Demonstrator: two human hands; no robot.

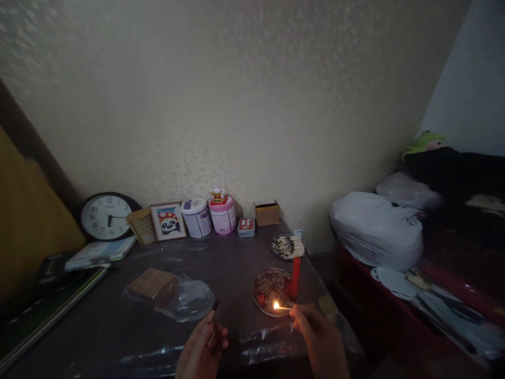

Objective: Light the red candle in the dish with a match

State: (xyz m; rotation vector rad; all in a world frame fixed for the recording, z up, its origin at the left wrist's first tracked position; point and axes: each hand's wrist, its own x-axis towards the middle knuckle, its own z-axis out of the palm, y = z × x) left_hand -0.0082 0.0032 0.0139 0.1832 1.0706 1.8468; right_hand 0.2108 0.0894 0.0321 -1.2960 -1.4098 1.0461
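Observation:
My right hand [319, 339] pinches a burning match [282, 307], its flame just left of the base of an upright red candle [295, 277]. The candle stands on a round plate [263, 281] covered with wax drips. My left hand [203, 348] holds a small dark matchbox [214, 309] low at the table's front. Behind the candle lies a second plate [276, 252] piled with used matches [290, 246]. A stack of unused matches [152, 282] rests on a clear plastic bag [189, 300] to the left.
Along the wall stand a clock [105, 216], a wicker cup [141, 226], a panda picture [168, 221], two tubs [196, 217] [223, 215], a small tin [246, 227] and a cardboard box [267, 213]. Books [100, 251] lie at the left. White bags [374, 229] sit on a red surface at the right.

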